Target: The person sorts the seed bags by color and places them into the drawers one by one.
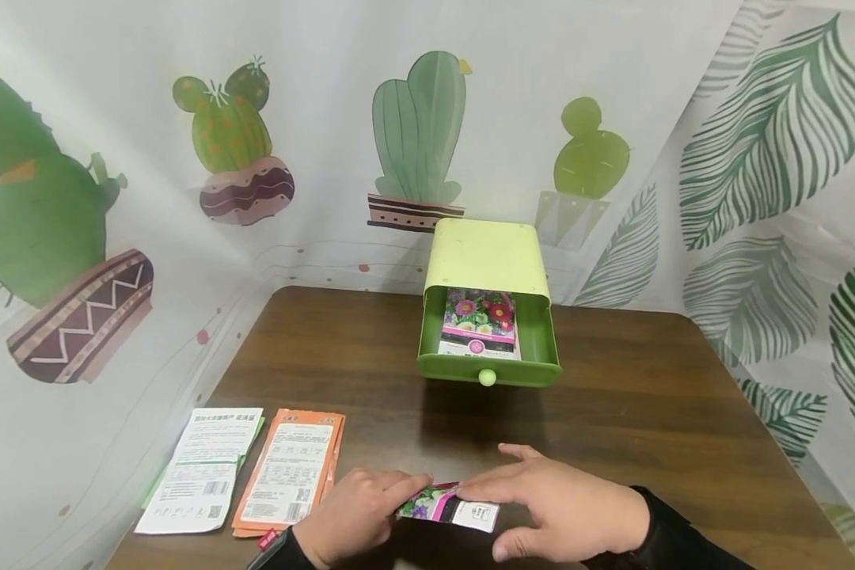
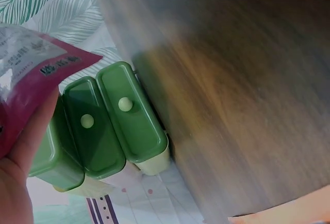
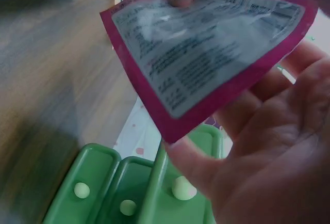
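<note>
Head view first: your flower packet (image 1: 450, 511) is at the bottom centre of the frame, between your two hands. Its long axis runs roughly left to right, dipping slightly at the right; the flower picture points left and the white label end points right. Your left hand (image 1: 359, 507) grips the picture end. Your right hand (image 1: 563, 507) lays fairly straight fingers over the far edge near the label, with its thumb spread away.

In the right wrist view you see the packet's printed back across the upper centre. One magenta corner points down, by your right thumb's tip, and a left digit presses the top edge. The slant keeps you from telling which side is longer there. In the left wrist view, a magenta corner points right from the upper left, above green drawer fronts (image 2: 103, 146).

Back in the head view, a pale green cabinet (image 1: 488, 253) stands just above centre, its drawer (image 1: 537, 336) extended towards you with a second packet (image 1: 479, 324) inside. White packets (image 1: 203, 471) and orange packets (image 1: 288, 467) lie side by side at lower left.
</note>
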Demonstrator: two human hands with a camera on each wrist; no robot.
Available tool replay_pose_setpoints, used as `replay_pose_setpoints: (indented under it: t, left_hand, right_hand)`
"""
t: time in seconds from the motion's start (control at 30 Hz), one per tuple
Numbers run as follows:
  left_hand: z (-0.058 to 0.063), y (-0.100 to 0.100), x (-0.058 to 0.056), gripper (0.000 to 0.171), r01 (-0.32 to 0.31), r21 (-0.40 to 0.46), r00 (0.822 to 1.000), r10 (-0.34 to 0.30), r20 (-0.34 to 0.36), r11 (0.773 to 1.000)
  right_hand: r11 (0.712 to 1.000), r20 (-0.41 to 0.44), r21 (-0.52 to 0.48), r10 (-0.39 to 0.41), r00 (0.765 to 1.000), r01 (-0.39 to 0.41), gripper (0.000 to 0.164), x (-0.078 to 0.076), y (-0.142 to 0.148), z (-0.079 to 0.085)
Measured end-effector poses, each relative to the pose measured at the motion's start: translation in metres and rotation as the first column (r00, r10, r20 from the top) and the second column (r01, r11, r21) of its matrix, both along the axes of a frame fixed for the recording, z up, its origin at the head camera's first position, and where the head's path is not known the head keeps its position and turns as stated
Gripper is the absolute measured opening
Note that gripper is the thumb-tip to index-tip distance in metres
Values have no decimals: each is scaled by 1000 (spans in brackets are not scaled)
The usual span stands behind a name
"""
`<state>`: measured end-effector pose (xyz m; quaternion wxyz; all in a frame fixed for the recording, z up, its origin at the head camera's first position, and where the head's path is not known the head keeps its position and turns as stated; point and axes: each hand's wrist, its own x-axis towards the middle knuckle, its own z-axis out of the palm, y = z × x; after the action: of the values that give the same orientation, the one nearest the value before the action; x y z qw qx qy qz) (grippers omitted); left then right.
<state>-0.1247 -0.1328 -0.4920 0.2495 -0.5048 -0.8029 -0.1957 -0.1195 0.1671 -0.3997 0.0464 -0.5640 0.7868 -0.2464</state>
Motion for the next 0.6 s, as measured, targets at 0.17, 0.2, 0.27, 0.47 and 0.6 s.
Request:
replay_pose_setpoints:
  t: [0.17, 0.2, 0.27, 0.47, 0.6]
  left_hand:
    - [-2, 4, -1, 53, 51, 52, 999, -50, -23, 997]
    - [-2, 5, -2, 49, 61, 63, 997, -58, -42, 996]
    - [-1, 8, -4, 38, 82, 86, 993, -74, -88, 993]
    - [5, 17, -13, 23, 155, 148, 975, -127, -182, 977]
    - [11, 19, -19, 19, 239, 177, 963, -210, -170, 955]
  right_hand:
    - [999, 34, -40, 12, 999, -10, 45, -4, 0, 11]
    - [999, 43, -38, 7, 999, -6, 48, -4, 1, 17]
    - [1000, 40, -1, 2, 999, -1, 46, -6, 4, 32]
    - [993, 17, 113, 22, 1000, -23, 30, -10, 14, 81]
    - [984, -4, 171, 41, 999, -39, 31, -14, 13, 105]
